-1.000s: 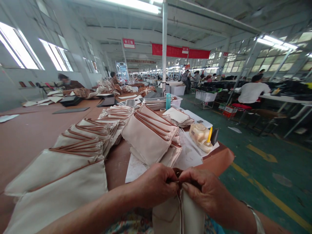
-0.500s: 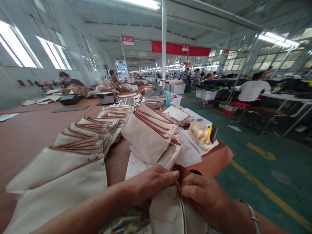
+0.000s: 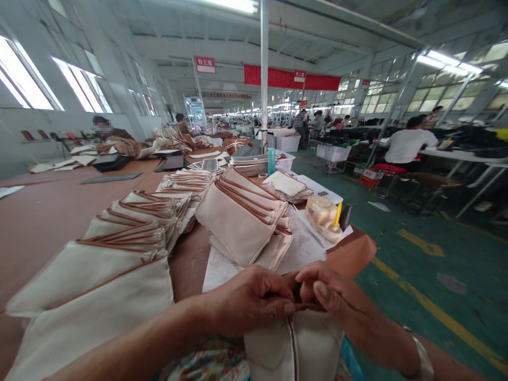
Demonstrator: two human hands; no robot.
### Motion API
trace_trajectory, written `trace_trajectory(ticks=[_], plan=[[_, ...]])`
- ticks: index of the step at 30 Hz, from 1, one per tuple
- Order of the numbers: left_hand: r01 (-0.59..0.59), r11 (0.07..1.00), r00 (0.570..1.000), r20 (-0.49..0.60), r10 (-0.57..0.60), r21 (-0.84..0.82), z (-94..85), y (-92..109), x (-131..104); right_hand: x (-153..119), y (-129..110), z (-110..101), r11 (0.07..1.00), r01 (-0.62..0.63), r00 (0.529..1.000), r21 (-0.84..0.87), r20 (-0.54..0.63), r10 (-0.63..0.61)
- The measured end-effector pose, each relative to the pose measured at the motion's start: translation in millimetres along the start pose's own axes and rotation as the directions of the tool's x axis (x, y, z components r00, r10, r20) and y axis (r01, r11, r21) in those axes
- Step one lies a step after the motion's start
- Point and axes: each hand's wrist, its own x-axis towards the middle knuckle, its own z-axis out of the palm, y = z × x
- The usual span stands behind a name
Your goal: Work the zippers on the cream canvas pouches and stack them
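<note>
A cream fabric piece (image 3: pixel 272 346) with a dark seam down its middle and a brown top edge hangs at the bottom centre, over the lap. My left hand (image 3: pixel 254 299) pinches its brown top edge. On the other side of the seam, my right hand (image 3: pixel 337 299) has curled fingers at the same brown edge, thumb raised; what lies between those fingertips is hidden. Left of my hands, overlapping cream pieces with brown edging (image 3: pixel 119 286) form a long row. A thick stack of similar pieces (image 3: pixel 238 222) rests on white paper ahead.
On the brown table (image 3: pixel 51 206) stand a glue-smeared container (image 3: pixel 319 211) with a yellow tool, a teal bottle (image 3: pixel 271 161) and a smaller cream stack (image 3: pixel 288 185). A metal pole (image 3: pixel 264 74) rises behind. People sit or stand farther off. The green floor (image 3: pixel 428 275) lies right of the table.
My right hand has moved up and a little right, its thumb lifting and fingers loosening at the brown edge. My left hand stays pinched on it. The view has shifted slightly.
</note>
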Motion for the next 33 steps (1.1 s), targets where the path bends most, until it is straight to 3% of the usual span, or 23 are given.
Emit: trace_trajectory(ticks=[3,7,13,19,23,25,27,30,33], plan=[[-0.001,0.999,1.0,0.019,0.0,0.037,-1.5,4,1,12,-14,-10,0.992,-0.119,0.982,0.038,0.155,0.112],[0.014,0.999,1.0,0.014,-0.014,0.036,-2.1,6,1,21,-16,-14,0.994,-0.082,0.957,0.067,0.283,0.06],[0.088,0.996,0.996,0.008,-0.088,-0.023,-0.4,4,2,12,-4,-6,0.998,0.058,0.984,0.033,0.168,-0.063],[0.053,0.993,0.998,-0.033,-0.049,0.108,-3.2,20,4,18,-9,-16,0.994,-0.114,0.959,-0.005,0.261,0.111],[0.075,0.996,0.992,-0.103,-0.069,0.054,-7.4,25,-5,21,-7,-15,0.995,-0.101,0.964,-0.008,0.248,0.1],[0.043,0.991,0.983,-0.18,-0.02,0.127,-8.2,24,-11,21,-5,-14,0.997,-0.082,0.973,0.005,0.217,0.08],[-0.046,0.952,0.966,-0.228,0.12,0.302,-7.7,23,-16,20,-4,-12,0.996,-0.078,0.98,0.046,0.187,0.068],[-0.167,0.793,0.925,-0.186,0.332,0.585,-5.1,23,-20,20,-5,-9,0.987,-0.101,0.983,0.123,0.164,0.081],[-0.118,0.611,0.94,-0.111,0.323,0.782,0.2,24,-20,21,-5,-5,0.965,-0.178,0.977,0.191,0.155,0.149]])
